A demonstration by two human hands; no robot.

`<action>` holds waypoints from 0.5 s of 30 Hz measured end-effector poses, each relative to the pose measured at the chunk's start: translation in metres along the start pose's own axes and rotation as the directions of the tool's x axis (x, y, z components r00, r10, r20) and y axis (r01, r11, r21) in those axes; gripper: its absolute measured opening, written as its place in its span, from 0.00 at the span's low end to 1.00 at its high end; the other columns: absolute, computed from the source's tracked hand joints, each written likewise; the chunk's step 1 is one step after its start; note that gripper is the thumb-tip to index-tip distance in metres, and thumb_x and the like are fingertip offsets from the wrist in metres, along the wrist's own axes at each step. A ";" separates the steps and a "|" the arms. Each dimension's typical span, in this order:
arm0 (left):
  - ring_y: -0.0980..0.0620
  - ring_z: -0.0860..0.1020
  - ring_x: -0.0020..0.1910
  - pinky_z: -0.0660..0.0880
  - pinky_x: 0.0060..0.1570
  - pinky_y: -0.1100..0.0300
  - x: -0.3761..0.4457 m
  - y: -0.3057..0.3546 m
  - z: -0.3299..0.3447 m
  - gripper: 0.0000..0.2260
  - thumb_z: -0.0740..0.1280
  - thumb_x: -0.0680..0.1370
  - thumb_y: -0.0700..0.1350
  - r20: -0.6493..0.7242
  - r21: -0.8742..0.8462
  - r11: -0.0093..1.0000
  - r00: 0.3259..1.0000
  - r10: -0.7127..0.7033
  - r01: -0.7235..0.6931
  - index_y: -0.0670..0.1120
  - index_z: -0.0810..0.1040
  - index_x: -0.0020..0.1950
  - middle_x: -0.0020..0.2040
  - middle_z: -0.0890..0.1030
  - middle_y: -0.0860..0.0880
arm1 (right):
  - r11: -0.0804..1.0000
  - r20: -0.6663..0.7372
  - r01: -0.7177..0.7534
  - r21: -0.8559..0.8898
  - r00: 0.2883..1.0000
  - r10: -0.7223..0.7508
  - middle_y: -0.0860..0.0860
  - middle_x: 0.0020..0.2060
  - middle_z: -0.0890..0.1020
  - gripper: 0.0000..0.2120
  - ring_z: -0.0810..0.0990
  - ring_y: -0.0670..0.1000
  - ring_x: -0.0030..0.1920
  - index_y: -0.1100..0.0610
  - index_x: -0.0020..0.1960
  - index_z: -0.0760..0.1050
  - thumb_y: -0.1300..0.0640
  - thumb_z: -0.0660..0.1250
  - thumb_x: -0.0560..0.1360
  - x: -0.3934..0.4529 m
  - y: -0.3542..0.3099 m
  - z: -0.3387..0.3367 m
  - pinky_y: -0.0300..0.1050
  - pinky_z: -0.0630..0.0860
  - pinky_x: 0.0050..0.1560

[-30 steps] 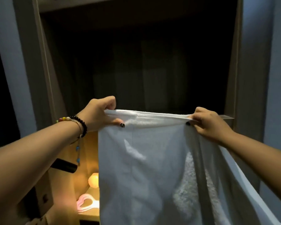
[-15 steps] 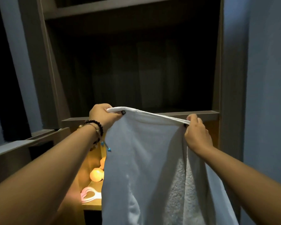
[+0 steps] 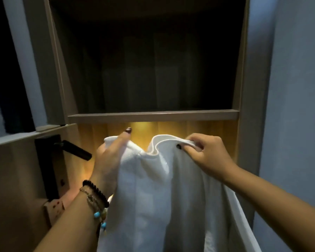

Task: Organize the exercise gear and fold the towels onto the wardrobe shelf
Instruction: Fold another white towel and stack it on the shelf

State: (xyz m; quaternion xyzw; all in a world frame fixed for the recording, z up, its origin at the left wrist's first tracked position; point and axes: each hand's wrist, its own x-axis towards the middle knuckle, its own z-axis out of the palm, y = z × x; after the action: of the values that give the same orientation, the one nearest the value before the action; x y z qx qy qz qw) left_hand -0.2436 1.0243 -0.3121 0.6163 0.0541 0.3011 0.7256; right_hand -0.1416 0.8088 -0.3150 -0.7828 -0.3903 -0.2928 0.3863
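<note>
Towel point(image 3: 164, 197), white, is hanging from both hands: the left hand point(image 3: 109, 160) and right hand point(image 3: 205, 153) are each pinching its top edge, close together, below the wardrobe shelf point(image 3: 153, 115). A black door handle point(image 3: 75, 149) is jutting beside the left wrist.

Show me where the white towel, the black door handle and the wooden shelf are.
white towel point(image 3: 162, 197), head view, middle of hanging cloth
black door handle point(image 3: 76, 150), head view, lever
wooden shelf point(image 3: 153, 115), head view, front edge

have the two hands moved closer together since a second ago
Yes. The left hand and right hand are closer, the towel edge sagging below the shelf.
</note>
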 end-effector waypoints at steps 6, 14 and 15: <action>0.58 0.83 0.40 0.78 0.36 0.67 -0.039 -0.015 0.018 0.19 0.76 0.63 0.57 0.231 0.341 0.926 0.969 0.086 -0.163 0.48 0.84 0.49 0.42 0.85 0.53 | 0.995 0.105 0.095 0.023 0.990 -0.097 0.46 0.29 0.77 0.06 0.71 0.46 0.29 0.56 0.41 0.81 0.54 0.71 0.74 -0.029 -0.033 0.017 0.43 0.66 0.30; 0.60 0.78 0.33 0.72 0.30 0.67 -0.043 -0.048 0.002 0.04 0.75 0.63 0.49 0.316 0.622 0.732 0.945 0.090 -0.278 0.51 0.82 0.35 0.31 0.81 0.55 | 0.997 0.214 0.050 0.054 0.975 -0.060 0.47 0.38 0.82 0.05 0.76 0.45 0.36 0.58 0.49 0.82 0.60 0.71 0.74 -0.053 -0.023 0.022 0.41 0.72 0.37; 0.59 0.77 0.32 0.71 0.30 0.66 -0.044 -0.053 0.003 0.04 0.73 0.63 0.49 0.311 0.633 0.712 0.942 0.127 -0.305 0.51 0.82 0.34 0.30 0.80 0.55 | 0.997 0.219 0.047 0.063 0.974 -0.060 0.47 0.40 0.82 0.06 0.77 0.45 0.38 0.57 0.50 0.82 0.60 0.71 0.73 -0.057 -0.020 0.024 0.41 0.73 0.37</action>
State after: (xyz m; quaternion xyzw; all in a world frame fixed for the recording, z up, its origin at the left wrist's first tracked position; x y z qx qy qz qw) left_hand -0.2586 0.9959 -0.3732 0.8704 -0.0036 0.2662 0.4143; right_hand -0.1846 0.8153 -0.3634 -0.7882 -0.4601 -0.2029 0.3548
